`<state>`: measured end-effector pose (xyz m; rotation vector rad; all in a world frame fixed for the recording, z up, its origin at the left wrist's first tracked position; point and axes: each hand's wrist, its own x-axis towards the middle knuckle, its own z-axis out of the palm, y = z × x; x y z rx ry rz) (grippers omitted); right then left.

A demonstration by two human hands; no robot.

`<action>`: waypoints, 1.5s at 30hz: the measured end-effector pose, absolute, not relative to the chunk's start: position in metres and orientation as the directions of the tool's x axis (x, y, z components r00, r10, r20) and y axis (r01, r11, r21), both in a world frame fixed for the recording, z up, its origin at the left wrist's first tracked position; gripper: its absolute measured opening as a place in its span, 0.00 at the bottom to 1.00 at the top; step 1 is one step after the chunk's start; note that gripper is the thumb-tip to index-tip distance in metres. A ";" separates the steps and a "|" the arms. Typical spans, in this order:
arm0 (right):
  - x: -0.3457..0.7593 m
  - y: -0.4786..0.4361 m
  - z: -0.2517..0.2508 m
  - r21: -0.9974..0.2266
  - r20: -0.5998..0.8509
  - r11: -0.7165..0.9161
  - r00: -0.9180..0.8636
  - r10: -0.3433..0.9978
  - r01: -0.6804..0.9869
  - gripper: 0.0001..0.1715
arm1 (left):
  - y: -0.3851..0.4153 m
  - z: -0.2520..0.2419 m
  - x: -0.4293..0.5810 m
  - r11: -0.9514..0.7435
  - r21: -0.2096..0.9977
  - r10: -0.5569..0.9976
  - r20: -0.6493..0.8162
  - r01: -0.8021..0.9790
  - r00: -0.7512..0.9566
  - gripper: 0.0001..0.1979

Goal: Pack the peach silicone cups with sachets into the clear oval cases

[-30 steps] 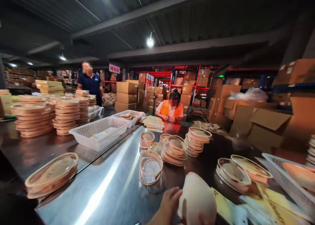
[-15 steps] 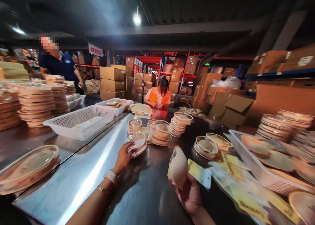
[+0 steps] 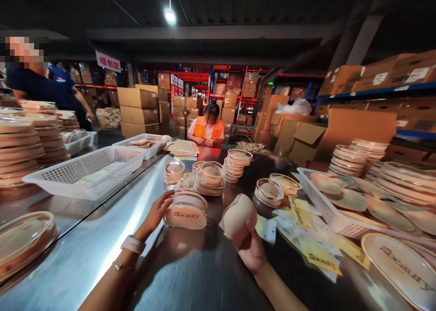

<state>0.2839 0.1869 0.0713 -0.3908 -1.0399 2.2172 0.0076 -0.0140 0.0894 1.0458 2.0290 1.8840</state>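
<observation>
Now that the case (image 3: pixel 185 214) has been turned lettering-out, front-left of the stack (image 3: pixel 210 180), its print is readable; left hand's (image 3: pixel 155 215) grip can't be told; pad (image 3: pixel 240 218) is grasped by right hand (image 3: pixel 252 252), front-right.

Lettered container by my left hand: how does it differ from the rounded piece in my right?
The lettered container shows dark "beauty" lettering; the rounded piece shows none on its visible side.
The lettered container looks glossy and partly clear; the rounded piece looks matte and opaque.
The left hand is at the lettered container's left edge; the right hand grasps the rounded piece from below.
Both have pale pinkish tones.
</observation>
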 end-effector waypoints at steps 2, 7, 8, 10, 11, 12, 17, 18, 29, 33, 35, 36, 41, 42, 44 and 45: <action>0.284 0.183 0.073 -0.707 -0.176 -0.588 -0.708 0.684 -0.393 0.37 | -0.012 0.089 0.014 -0.048 0.900 0.633 0.363 0.433 -0.684 0.36; 0.284 0.185 0.083 -0.814 -0.104 -0.407 -0.586 0.804 -0.414 0.39 | -0.015 0.089 0.031 -0.062 0.750 0.736 0.480 0.659 -0.477 0.35; 0.285 0.188 0.086 -0.859 0.002 -0.273 -0.537 0.843 -0.432 0.38 | -0.016 0.090 0.035 -0.069 0.710 0.754 0.497 0.701 -0.429 0.33; 0.287 0.195 0.089 -0.896 0.268 0.058 -0.432 0.861 -0.440 0.34 | -0.018 0.094 0.044 -0.070 0.591 0.794 0.520 0.804 -0.314 0.33; 0.288 0.198 0.089 -0.877 0.402 0.228 -0.387 0.830 -0.422 0.32 | -0.018 0.095 0.049 -0.070 0.519 0.819 0.518 0.852 -0.248 0.33; 0.290 0.201 0.088 -0.841 0.515 0.381 -0.358 0.778 -0.383 0.32 | -0.018 0.097 0.054 -0.082 0.447 0.842 0.509 0.891 -0.178 0.34; 0.299 0.204 0.075 -0.480 0.820 0.871 -0.408 0.402 -0.105 0.33 | -0.002 0.092 0.078 -0.142 0.196 0.885 0.464 0.970 0.036 0.23; 0.301 0.204 0.073 -0.364 0.858 0.926 -0.421 0.293 -0.097 0.33 | 0.002 0.088 0.081 -0.117 0.158 0.886 0.462 0.980 0.032 0.20; 0.314 0.217 0.097 0.320 0.764 0.912 -0.500 -0.408 -0.256 0.13 | 0.003 0.079 0.082 0.028 -0.266 0.613 0.766 0.963 0.194 0.12; 0.305 0.201 0.102 0.414 0.725 0.894 -0.532 -0.437 -0.170 0.14 | 0.012 0.073 0.103 0.042 -0.081 0.653 0.756 0.996 0.034 0.17; 0.301 0.187 0.103 0.411 0.716 0.907 -0.584 -0.384 -0.091 0.16 | 0.019 0.067 0.117 0.003 -0.025 0.695 0.719 1.000 0.016 0.27; 0.300 0.180 0.103 0.395 0.714 0.915 -0.600 -0.361 -0.080 0.16 | 0.021 0.065 0.123 -0.033 -0.015 0.709 0.704 0.999 0.034 0.31; 0.313 0.172 0.103 0.293 0.844 0.938 -0.412 -0.344 -0.184 0.12 | 0.012 0.070 0.134 -0.220 0.125 0.660 0.749 0.968 0.053 0.33; 0.315 0.174 0.104 0.213 0.871 0.956 -0.404 -0.279 -0.199 0.15 | 0.008 0.073 0.132 -0.246 0.223 0.663 0.748 0.943 -0.004 0.31; 0.313 0.178 0.106 -0.074 0.849 0.963 -0.523 -0.077 -0.261 0.22 | 0.001 0.077 0.124 -0.276 0.473 0.712 0.686 0.837 -0.153 0.32; 0.310 0.180 0.106 -0.259 0.783 0.926 -0.621 0.034 -0.275 0.24 | 0.000 0.077 0.120 -0.280 0.577 0.745 0.634 0.767 -0.205 0.35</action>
